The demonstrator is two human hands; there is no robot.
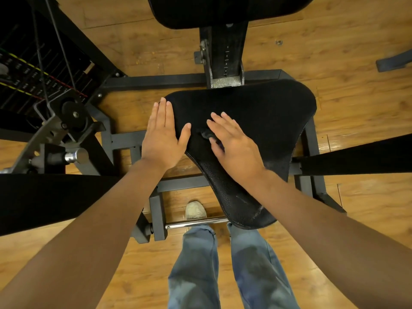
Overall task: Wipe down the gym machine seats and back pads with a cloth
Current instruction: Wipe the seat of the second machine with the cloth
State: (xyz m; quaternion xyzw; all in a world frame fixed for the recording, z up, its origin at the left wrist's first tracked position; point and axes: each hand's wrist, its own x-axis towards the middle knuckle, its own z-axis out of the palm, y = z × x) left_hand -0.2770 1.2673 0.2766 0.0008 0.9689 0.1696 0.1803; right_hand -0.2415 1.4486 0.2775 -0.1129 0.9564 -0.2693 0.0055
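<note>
A black padded seat (263,112) of the gym machine fills the middle of the view, with the lower edge of the black back pad (223,10) above it. My left hand (163,134) lies flat with straight fingers on the seat's left edge. My right hand (234,143) lies flat on the seat's middle with spread fingers. A small dark cloth (206,133) peeks out from under its thumb side; most of the cloth is hidden beneath the palm.
The grey steel frame (156,80) surrounds the seat on a wooden floor (356,90). A weight stack with cables (33,81) stands at the left. Black arm pads (44,197) reach in from both sides. A chrome bar (196,223) crosses by my shoe and jeans.
</note>
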